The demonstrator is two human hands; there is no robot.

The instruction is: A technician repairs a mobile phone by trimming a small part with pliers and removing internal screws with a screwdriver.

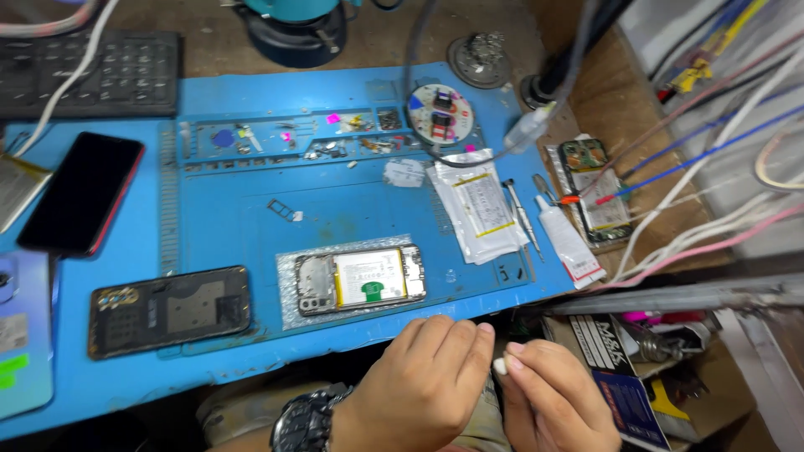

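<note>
While left hand point(427, 381) curls closed, right hand point(548, 393) pinches small white rounded piece point(500, 366), glossy.

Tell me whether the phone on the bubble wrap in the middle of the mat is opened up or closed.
Opened up. The phone lies flat on bubble wrap with its back cover off: battery and inner metal parts face up.

The work mat point(234, 226) is matt blue rubber, scuffed and stained. The opened phone point(362, 279) shows bare metal framing and a glossy white battery label, and lies on clear bubble wrap point(289, 305). The back cover point(170, 310) is dull dark plastic. The black phone point(82, 192) has a glossy glass face. The wristwatch point(306, 418) is brushed metal. The white piece point(500, 366) between both hands looks smooth and matt.
</note>
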